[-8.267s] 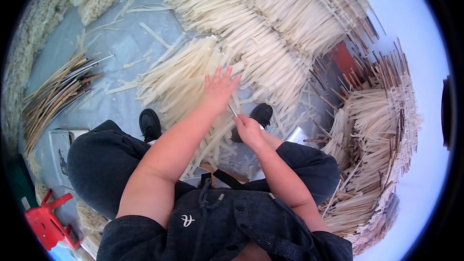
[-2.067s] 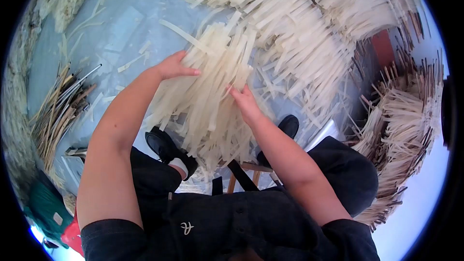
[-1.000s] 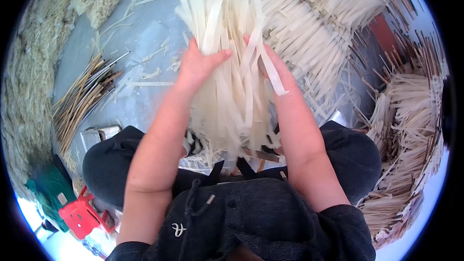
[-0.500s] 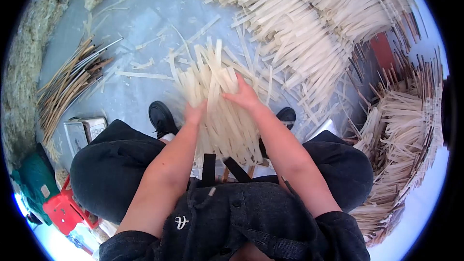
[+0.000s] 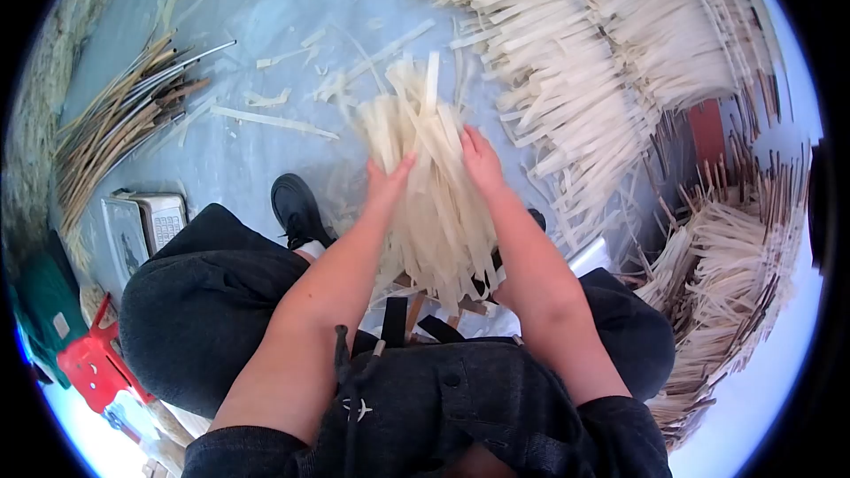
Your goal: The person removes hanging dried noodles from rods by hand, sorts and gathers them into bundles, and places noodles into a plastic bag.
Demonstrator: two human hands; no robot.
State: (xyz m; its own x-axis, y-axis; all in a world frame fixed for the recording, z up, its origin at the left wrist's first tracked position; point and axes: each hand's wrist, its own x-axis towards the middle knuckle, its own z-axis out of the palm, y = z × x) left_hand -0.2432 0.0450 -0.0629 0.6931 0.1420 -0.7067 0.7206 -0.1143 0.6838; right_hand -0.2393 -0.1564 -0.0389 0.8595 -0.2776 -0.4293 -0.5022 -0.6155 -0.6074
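Between my knees I hold a thick, loose bundle of pale flat noodle-like strips point(image 5: 434, 217). My left hand point(image 5: 388, 184) grips its left side, the thumb lying over the strips. On the right side my right hand point(image 5: 481, 162) presses against the bundle with its fingers curved along the edge. Strip ends fan out above both hands, and the lower ends hang toward my lap. The undersides of both hands are hidden by strips.
Large rows of similar strips on sticks point(image 5: 567, 44) fill the upper right, with another stack point(image 5: 717, 257) at the right. Thin sticks point(image 5: 133, 115) lie at left, above a scale with a keypad point(image 5: 164, 221). A red plastic stool point(image 5: 97, 363) stands lower left. Scraps litter the floor point(image 5: 266, 44).
The bundle, held in both hands, has shifted slightly right and is squeezed narrower at its upper part. The camera view has also shifted a little.
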